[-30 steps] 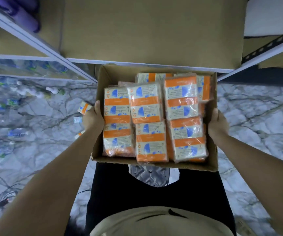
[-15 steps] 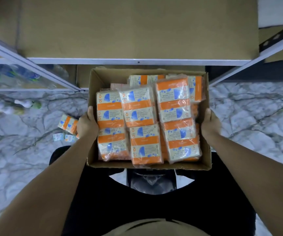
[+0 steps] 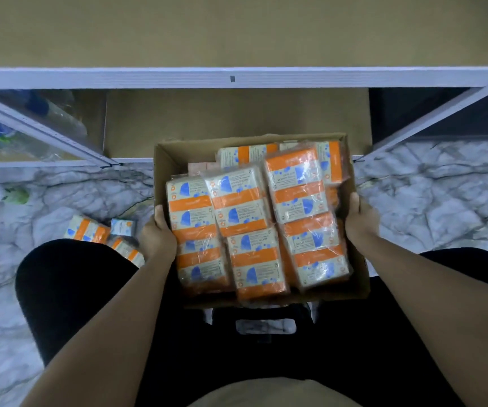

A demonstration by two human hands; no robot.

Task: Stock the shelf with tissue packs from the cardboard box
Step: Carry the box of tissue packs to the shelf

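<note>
Left of the box (image 3: 357, 284), loose packs (image 3: 88, 230) lie on the marble floor (image 3: 430, 201), close to its left wall and beside the person's dark-trousered knee (image 3: 69, 283). The left hand (image 3: 157, 235) grips the box's left wall near the middle: the thumb hooks over the rim and touches the nearest pack inside, while the other fingers run under or behind the wall, so whether they are spread cannot be told. The box is open-topped, tilted a little with its right side farther away, and held over the person's lap, its far end just short of the shelf (image 3: 237, 77). The tissue packs (image 3: 254, 224), orange and cream with blue marks and wrapped in clear film, fill the box in rough rows between the two hands, some overlapping. The right hand (image 3: 360, 220) clasps the box's right wall, thumb over the rim against the film of the rightmost packs; its other fingers are hidden behind the cardboard. Beyond the box, the shelf's white front rail crosses the view, with a bare tan board above it and another below.
</note>
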